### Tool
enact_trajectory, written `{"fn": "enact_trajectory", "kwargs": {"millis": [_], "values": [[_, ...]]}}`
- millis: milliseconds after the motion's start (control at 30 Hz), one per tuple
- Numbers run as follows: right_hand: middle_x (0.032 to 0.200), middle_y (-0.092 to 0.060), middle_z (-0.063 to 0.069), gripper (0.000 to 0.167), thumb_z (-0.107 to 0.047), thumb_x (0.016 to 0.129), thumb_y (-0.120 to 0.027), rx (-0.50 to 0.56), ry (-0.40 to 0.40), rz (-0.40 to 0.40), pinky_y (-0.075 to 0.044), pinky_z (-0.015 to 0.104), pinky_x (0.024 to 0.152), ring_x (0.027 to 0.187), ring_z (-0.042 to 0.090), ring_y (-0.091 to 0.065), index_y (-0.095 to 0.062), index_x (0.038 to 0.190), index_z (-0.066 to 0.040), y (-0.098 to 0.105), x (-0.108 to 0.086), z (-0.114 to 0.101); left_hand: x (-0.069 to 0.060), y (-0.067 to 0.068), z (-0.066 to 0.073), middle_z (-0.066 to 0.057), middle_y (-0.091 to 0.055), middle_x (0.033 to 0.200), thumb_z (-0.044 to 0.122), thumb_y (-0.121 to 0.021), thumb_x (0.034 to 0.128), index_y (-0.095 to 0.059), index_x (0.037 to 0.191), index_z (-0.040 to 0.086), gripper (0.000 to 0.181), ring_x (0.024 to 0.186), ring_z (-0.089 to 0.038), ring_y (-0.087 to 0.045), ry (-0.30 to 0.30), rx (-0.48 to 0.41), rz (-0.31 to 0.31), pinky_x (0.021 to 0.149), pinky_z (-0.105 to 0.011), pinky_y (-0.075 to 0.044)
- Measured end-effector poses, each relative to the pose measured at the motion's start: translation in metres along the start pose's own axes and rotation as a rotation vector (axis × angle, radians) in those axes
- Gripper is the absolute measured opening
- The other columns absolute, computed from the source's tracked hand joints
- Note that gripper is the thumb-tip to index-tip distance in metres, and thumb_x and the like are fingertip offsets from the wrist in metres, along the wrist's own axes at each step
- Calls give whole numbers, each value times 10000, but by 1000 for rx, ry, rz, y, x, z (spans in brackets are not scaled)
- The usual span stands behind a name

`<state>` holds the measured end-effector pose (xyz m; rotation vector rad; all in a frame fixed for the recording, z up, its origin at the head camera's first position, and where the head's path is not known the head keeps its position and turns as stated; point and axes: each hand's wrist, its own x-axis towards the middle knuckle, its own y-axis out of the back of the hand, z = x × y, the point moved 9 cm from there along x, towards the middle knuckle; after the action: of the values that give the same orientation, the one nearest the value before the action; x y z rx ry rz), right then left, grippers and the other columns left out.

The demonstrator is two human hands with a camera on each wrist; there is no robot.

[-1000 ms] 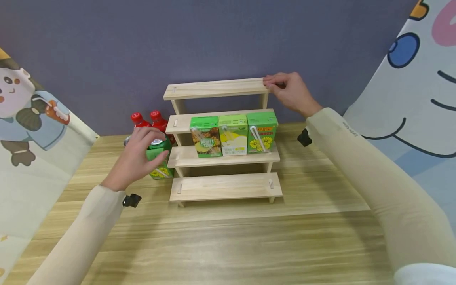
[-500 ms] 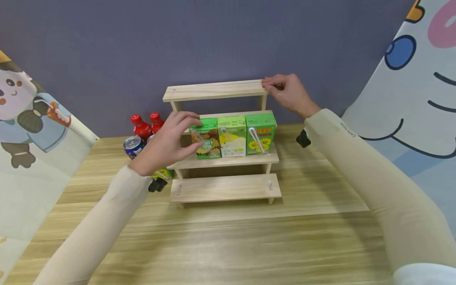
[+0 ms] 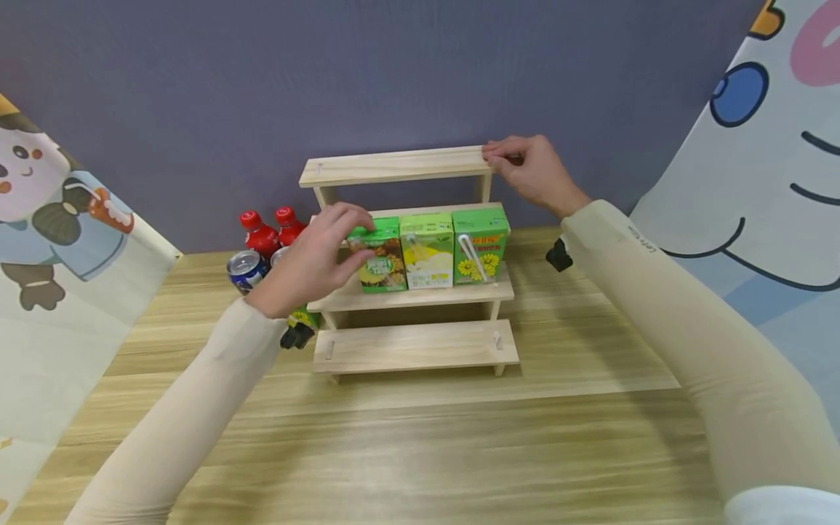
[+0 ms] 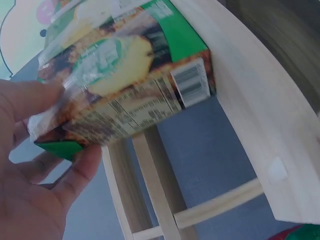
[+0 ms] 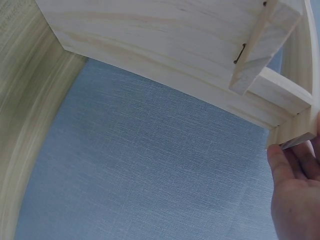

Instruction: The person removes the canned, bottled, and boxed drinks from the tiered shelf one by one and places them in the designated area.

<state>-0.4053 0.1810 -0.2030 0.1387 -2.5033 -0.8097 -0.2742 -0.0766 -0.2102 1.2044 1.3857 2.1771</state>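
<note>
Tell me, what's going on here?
A person's left hand pinches the leftmost carton, which stands in a row with two other cartons on the second-lowest tier of a stepped wooden rack. The right hand grips the right end of the top shelf. Left of the rack stand two red-capped bottles and a blue can.

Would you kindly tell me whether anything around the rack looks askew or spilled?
Nothing stands out: the three cartons stand upright, side by side on the rack, and no spill shows. The left hand partly hides the drinks beside the rack, so I cannot vouch for those.
</note>
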Motion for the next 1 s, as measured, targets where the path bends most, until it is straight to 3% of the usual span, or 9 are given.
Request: {"fn": "enact_trajectory", "kwargs": {"millis": [167,300,567,733,900,1000], "values": [[1211,-617,96,234,-152,937,-594,4,-1,-3,-455,266,894,1190,131,-516,-702,1060,16,0,-1,-1,-2,4,4,-43,-524,1126,117,-719,844,-557,1068,76,280,1003,-183,-477,-12,-1,28,828,-325,-437],[1220,-613,87,247,-171,941,-590,-6,-5,-6,-457,270,890,1193,124,-512,-700,1070,9,0,-2,-2,-11,16,4,-46,-520,1128,78,-731,826,-558,1046,68,279,1002,-181,-471,12,-10,59,782,-306,-445],[1228,-607,90,256,-180,941,-590,0,-7,-11,-461,273,888,1199,132,-509,-696,1082,4,0,-2,1,-38,57,-1,-100,-558,1132,-22,-742,782,-585,990,16,263,1002,-240,-511,34,12,176,735,-354,-405],[1224,-610,90,259,-185,941,-590,-11,-3,-8,-459,274,894,1197,132,-511,-698,1078,6,0,-2,2,-57,86,-3,-126,-580,1115,-68,-765,733,-601,940,-9,270,974,-265,-551,50,51,239,735,-295,-390],[1212,-616,100,254,-175,940,-591,-17,8,0,-458,270,895,1192,139,-517,-700,1063,19,-1,-1,1,-80,113,-8,-132,-580,1119,-91,-782,697,-602,924,-24,298,977,-272,-551,118,130,239,800,-143,-344],[1213,-615,103,250,-167,940,-592,-16,9,3,-457,270,897,1193,141,-517,-698,1066,20,0,-1,0,-96,125,-15,-126,-572,1135,-79,-785,695,-605,936,-22,306,977,-276,-543,188,205,208,787,-137,-322]]}}
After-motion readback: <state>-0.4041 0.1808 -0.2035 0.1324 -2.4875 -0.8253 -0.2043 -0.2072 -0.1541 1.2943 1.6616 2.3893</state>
